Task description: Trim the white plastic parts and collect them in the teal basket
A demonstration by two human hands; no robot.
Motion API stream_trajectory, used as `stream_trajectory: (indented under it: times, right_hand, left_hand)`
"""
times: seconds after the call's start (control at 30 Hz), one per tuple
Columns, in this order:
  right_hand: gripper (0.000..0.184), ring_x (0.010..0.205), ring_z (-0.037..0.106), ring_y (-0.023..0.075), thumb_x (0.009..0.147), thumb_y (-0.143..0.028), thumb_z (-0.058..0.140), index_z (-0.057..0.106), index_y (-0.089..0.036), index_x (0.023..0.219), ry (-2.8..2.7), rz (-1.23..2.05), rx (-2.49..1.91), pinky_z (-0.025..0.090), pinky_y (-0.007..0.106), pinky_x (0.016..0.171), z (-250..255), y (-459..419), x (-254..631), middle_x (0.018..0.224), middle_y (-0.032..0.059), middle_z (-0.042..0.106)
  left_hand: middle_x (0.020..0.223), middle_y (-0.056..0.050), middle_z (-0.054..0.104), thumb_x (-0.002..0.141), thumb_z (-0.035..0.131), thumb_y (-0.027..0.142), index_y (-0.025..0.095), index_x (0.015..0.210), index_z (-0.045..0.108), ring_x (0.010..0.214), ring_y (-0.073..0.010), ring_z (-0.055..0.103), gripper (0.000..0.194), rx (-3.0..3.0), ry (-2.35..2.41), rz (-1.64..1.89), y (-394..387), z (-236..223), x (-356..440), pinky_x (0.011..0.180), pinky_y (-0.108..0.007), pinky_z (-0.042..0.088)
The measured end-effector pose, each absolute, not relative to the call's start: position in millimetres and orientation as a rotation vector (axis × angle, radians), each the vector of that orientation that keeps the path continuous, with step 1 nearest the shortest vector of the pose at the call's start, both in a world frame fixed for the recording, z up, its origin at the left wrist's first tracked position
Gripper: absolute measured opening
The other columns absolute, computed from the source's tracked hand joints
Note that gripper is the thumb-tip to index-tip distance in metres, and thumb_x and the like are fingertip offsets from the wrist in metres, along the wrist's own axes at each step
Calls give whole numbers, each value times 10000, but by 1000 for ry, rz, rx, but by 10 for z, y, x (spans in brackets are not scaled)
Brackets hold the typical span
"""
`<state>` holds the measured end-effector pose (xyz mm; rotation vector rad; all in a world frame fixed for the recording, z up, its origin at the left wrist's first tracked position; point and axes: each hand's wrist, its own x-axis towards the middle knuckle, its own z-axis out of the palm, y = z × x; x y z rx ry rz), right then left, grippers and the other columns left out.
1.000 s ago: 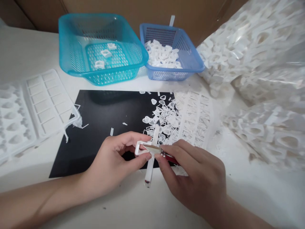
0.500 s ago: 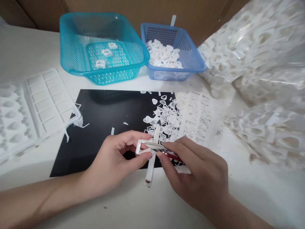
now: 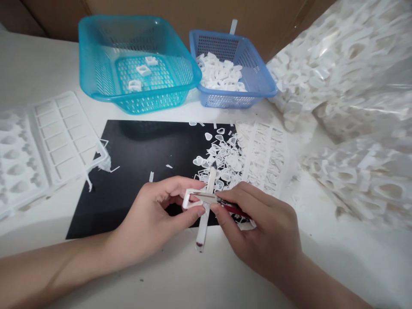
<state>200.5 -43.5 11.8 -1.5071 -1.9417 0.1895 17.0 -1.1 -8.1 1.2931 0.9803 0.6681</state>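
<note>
My left hand pinches a small white plastic frame between thumb and fingers, above the front part of a black mat. My right hand is closed around a small red-handled knife. Its metal blade points left and reaches across the opening of the frame; whether the edge touches the plastic I cannot tell. A white stick with a dark tip lies below both hands, passing behind the blade. Loose white offcuts are heaped on the mat just beyond my right hand.
A teal basket at the back holds 3 white pieces. Beside it, a blue basket contains many white parts. Clear bags packed with white pieces bulge at the right. White moulded trays lie left; another white gridded tray lies right.
The knife blade has turned slightly within the frame's opening, and my right hand has shifted a little left. My left hand keeps its hold on the frame almost unmoved.
</note>
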Motion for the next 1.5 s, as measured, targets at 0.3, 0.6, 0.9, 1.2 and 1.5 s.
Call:
stream_trajectory:
  times: [0.3,0.6,0.9,1.2,1.5]
  right_hand:
    - [49,517,545,101,830,-177,636,667,-150,804,-1910,213,-1472,400,229,471,139,-439,2027,617,-8,613]
    - [311,423,370,56,670,-306,786,558,-206,856,-1599,733,-1543,311,161,387,197,-419,1952,530,-108,466]
    - [92,437,372,62,744,-230,625,609,-175,671,-1216,1191,-1439,308,172,400,136,-348,1907,496,-64,460]
    - [123,487,543,94,789,-262,617,603,-163,717,-1043,1482,-1307,430,206,479,147,-324,1940,549,-40,577]
    - [278,478,391,71,841,-423,647,583,-184,714,-990,1438,-1386,304,207,439,43,-332,1967,569,-49,492]
  left_hand:
    - [813,9,733,820,714,191,239,1053,688,719,-104,644,239,1278,952,700,1,-90,164,682,-180,537]
    - [830,7,723,855,688,206,226,983,704,747,-94,670,131,1048,839,750,89,-37,163,702,-157,556]
    - [798,0,662,887,645,198,234,1049,642,745,-106,652,166,1032,670,729,86,-78,131,694,-183,550]
    - [880,-65,694,915,579,171,194,1162,612,804,-159,657,250,1243,561,571,80,-44,148,744,-270,543]
    - [863,-23,713,907,607,134,205,1030,624,818,-122,678,143,1064,469,599,89,-64,119,737,-214,547]
